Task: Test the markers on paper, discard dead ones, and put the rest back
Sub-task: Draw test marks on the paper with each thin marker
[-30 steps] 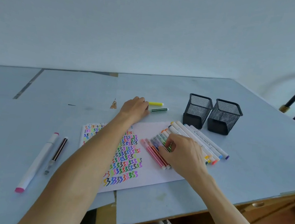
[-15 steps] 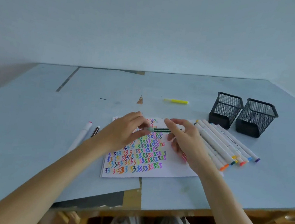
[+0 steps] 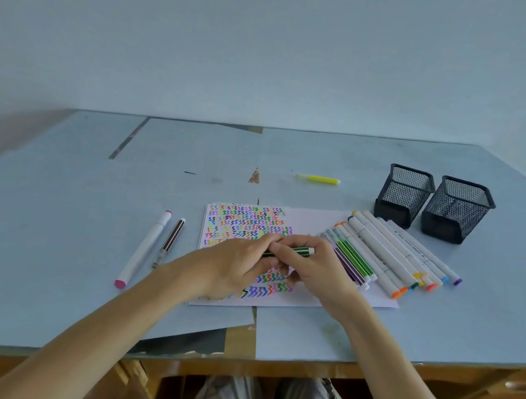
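Note:
A thin green marker [image 3: 295, 251] with a white end lies level between both hands, just above the white test paper [image 3: 308, 221] covered in coloured zigzags. My left hand [image 3: 237, 265] grips its left part, and my right hand [image 3: 316, 265] pinches its middle with fingers curled over it. Several markers [image 3: 391, 251] lie in a row on the paper's right side. A yellow marker [image 3: 318, 179] lies alone farther back. A thick white marker with a pink cap [image 3: 144, 249] and a thin brown one [image 3: 170, 241] lie left of the paper.
Two black mesh pen cups [image 3: 403, 195] [image 3: 456, 209] stand at the back right, behind the marker row. The grey table's front edge [image 3: 434, 361] runs close to my lap, with a torn gap in its covering [image 3: 238, 339] in front of the paper.
My left hand picked the green marker up from beside the yellow one and brought it over the paper. My right hand left the marker row and took hold of the green marker too.

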